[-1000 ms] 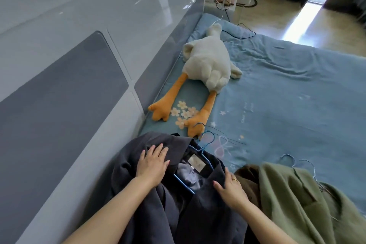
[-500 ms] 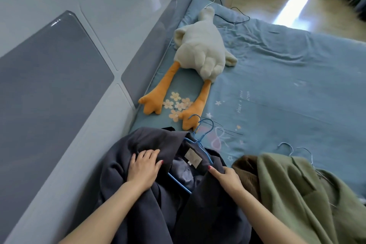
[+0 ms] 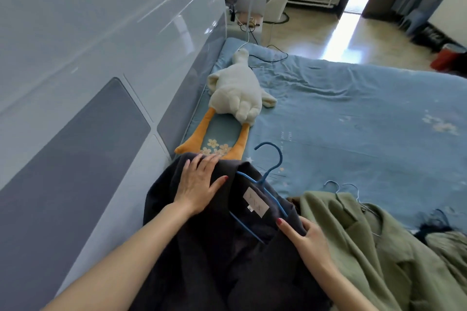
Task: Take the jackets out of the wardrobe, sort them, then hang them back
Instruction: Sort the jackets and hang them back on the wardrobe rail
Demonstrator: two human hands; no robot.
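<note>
**Dark jacket laid out on the bed, both hands on it**

So the dark jacket (image 3: 214,260) is lying on the blue bed sheet (image 3: 353,121), up against the padded headboard (image 3: 88,146) on the left side. It's on a blue hanger (image 3: 267,184), with the hook sticking out past the collar and a white label (image 3: 255,201) showing inside the neck.

Left hand (image 3: 199,182) is flat on the jacket's left shoulder, fingers straight and spread, just pressing the cloth. Right hand (image 3: 307,237) sits on the other shoulder with its thumb lying along the fabric near the hanger; the fingers look tucked into the cloth, but I can't tell for sure if it's gripping.

Just to the right there's a green jacket (image 3: 366,247) on a thin wire hanger (image 3: 353,192). A plush goose (image 3: 237,96) lies further up the bed, orange feet touching the dark jacket's edge.
</note>
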